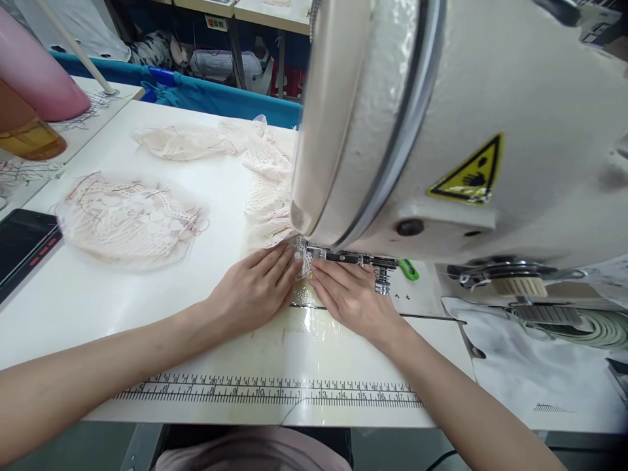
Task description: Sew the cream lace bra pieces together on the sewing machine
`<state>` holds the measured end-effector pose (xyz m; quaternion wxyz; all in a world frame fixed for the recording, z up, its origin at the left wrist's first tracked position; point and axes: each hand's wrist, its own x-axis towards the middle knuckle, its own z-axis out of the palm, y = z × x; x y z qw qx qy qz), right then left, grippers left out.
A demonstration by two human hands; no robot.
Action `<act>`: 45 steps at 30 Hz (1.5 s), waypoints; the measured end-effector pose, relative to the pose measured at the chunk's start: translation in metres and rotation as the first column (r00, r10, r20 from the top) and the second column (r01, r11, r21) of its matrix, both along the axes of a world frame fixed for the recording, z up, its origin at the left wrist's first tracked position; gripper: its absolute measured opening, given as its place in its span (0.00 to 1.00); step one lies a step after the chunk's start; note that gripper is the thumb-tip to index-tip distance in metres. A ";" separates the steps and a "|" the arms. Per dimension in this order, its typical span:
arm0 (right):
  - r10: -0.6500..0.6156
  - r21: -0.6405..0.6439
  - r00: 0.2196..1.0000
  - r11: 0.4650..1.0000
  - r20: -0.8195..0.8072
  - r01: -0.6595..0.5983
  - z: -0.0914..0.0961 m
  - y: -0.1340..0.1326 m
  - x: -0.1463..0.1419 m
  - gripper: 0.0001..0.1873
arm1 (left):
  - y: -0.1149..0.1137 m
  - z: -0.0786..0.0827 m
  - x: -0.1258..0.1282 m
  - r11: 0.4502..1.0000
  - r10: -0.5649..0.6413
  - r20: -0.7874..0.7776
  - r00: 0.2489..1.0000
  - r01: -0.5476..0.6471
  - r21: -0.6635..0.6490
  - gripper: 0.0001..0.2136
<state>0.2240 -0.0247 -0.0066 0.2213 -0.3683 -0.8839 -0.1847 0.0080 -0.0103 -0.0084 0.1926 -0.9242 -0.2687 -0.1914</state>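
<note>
Under the head of a sewing machine point(338, 163), cream lace fabric point(267, 196) runs down toward the presser foot point(321, 255). My left hand point(260, 284) lies flat on the near end of this lace, fingers stretched out and pointing at the needle area. Just right of the foot, my right hand point(356, 294) rests with its fingers extended and flat, their tips at the lace edge. Both hands are open. The needle itself is hidden behind the machine head, and the fingers cover part of the lace.
A bundle of lace pieces point(132, 219) with loose threads lies left, beside a phone point(29, 242). Pink thread cones point(44, 72) stand beyond it. A printed ruler point(275, 391) runs along the front edge. A green clip-like item point(408, 269) sits right of the foot.
</note>
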 end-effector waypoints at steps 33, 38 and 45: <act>-0.129 -0.138 0.992 0.982 0.000 0.127 -0.010 0.000 0.000 0.16 | 0.011 -0.001 -0.003 0.983 0.024 0.086 0.996 -0.008 -0.183 0.16; -0.129 -0.112 0.991 0.985 0.029 0.131 -0.011 0.000 0.000 0.17 | 0.012 0.000 -0.003 0.978 0.037 0.062 0.997 -0.023 -0.209 0.17; -0.110 -0.101 0.994 0.989 -0.006 0.109 -0.011 0.003 0.004 0.15 | 0.012 0.000 -0.003 0.965 0.061 0.033 0.998 -0.050 -0.257 0.18</act>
